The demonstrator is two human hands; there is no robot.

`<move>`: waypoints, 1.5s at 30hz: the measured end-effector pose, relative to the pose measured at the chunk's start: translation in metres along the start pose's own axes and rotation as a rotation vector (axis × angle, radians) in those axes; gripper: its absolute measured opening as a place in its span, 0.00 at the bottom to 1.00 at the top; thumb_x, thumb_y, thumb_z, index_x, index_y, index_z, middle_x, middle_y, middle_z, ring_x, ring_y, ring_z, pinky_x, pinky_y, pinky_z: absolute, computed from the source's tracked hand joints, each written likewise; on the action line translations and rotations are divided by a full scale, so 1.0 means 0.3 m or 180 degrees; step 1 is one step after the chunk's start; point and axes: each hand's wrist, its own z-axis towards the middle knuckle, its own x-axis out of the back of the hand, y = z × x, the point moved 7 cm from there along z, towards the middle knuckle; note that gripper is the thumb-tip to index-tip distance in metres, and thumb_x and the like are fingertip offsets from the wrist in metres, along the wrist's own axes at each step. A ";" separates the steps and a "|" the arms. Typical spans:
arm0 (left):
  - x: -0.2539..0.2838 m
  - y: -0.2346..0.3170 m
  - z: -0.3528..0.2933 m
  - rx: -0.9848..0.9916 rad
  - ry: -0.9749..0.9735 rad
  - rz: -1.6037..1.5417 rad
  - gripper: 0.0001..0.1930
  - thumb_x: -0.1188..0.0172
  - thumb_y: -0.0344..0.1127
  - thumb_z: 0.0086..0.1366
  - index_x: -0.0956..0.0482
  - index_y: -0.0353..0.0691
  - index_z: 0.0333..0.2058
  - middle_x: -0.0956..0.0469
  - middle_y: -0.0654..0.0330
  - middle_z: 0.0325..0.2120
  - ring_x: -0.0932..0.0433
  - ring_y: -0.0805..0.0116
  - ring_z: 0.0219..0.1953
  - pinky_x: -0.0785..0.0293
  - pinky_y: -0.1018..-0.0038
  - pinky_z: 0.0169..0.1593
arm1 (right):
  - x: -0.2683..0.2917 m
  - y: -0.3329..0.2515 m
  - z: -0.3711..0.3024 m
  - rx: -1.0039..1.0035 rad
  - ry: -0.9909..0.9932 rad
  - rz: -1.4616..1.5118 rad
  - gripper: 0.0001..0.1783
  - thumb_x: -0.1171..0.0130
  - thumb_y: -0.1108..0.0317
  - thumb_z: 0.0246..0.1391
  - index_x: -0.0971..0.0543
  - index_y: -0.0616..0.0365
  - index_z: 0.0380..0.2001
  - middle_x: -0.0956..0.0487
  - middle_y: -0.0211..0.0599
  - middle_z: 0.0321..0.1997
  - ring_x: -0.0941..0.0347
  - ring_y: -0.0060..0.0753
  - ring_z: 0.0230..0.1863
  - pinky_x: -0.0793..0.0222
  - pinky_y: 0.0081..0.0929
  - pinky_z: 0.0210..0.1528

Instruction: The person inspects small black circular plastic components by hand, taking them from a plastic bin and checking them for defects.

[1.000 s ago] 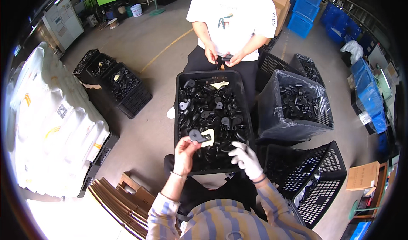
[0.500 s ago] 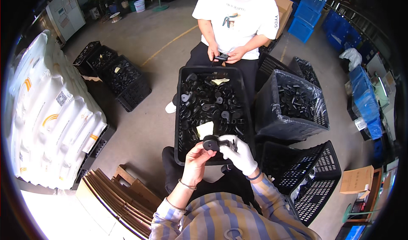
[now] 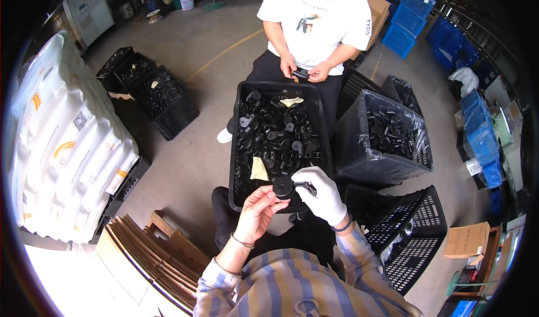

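Note:
A black plastic part with a round, drum-like head [image 3: 283, 188] is held over the near edge of a black crate [image 3: 324, 126]. My bare left hand [image 3: 256, 211] pinches the round head from the left between thumb and fingers. On the other side my right hand [image 3: 324, 198], in a white glove, has its fingers closed around the dark narrow end of the part. Whether a small tool is also in that glove I cannot make out. Many similar black parts [image 3: 272, 134] fill the crate, and a pale yellow scrap [image 3: 259, 169] lies among them near my left hand.
Across the crate a person [image 3: 314, 25] in a white shirt handles another black part. To the right stand a lined bin [image 3: 353, 143] of black parts and a tilted perforated crate [image 3: 418, 238]. Stacked white sacks [image 3: 73, 148] and cardboard sheets [image 3: 140, 261] are on the left.
The black part has shifted slightly right, and its round face now turns more upward. My right hand has moved a little right and still grips it. The view has shifted slightly.

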 end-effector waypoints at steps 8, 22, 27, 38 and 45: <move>-0.010 0.003 -0.010 -0.0322 0.0025 0.0485 0.09 0.48 0.22 0.56 0.27 0.33 0.37 0.26 0.59 0.35 0.25 0.68 0.38 0.27 0.73 0.44 | -0.008 -0.006 -0.003 0.0116 0.0003 -0.0018 0.12 0.47 0.79 0.42 0.28 0.57 0.34 0.28 0.39 0.38 0.28 0.37 0.34 0.32 0.23 0.33; -0.024 -0.026 -0.016 -0.1308 0.0406 0.1883 0.09 0.45 0.19 0.53 0.25 0.32 0.35 0.32 0.63 0.33 0.29 0.74 0.34 0.29 0.80 0.41 | -0.074 0.194 0.010 -0.1686 0.0776 0.1236 0.16 0.52 0.62 0.54 0.25 0.62 0.20 0.29 0.28 0.15 0.34 0.17 0.18 0.40 0.17 0.21; 0.085 -0.069 0.017 0.0206 0.0683 -0.0064 0.08 0.47 0.32 0.58 0.27 0.32 0.27 0.24 0.53 0.24 0.22 0.62 0.30 0.24 0.74 0.38 | -0.075 0.191 -0.035 -0.1634 0.0413 0.1954 0.11 0.50 0.65 0.53 0.25 0.61 0.31 0.30 0.20 0.17 0.38 0.09 0.19 0.41 0.10 0.22; 0.109 -0.143 0.031 0.1159 0.0621 -0.0351 0.14 0.53 0.47 0.61 0.33 0.44 0.25 0.25 0.54 0.18 0.27 0.67 0.16 0.32 0.79 0.20 | -0.050 0.247 -0.044 -0.1663 0.0222 0.0089 0.16 0.44 0.57 0.47 0.26 0.60 0.19 0.29 0.36 0.12 0.32 0.26 0.13 0.41 0.22 0.18; 0.162 -0.191 0.058 0.1343 0.0980 0.0732 0.14 0.52 0.49 0.61 0.36 0.44 0.29 0.26 0.56 0.17 0.28 0.69 0.13 0.35 0.81 0.16 | -0.092 0.374 -0.176 -0.2675 -0.0171 0.1011 0.12 0.47 0.59 0.51 0.24 0.58 0.26 0.29 0.26 0.13 0.35 0.15 0.13 0.41 0.16 0.16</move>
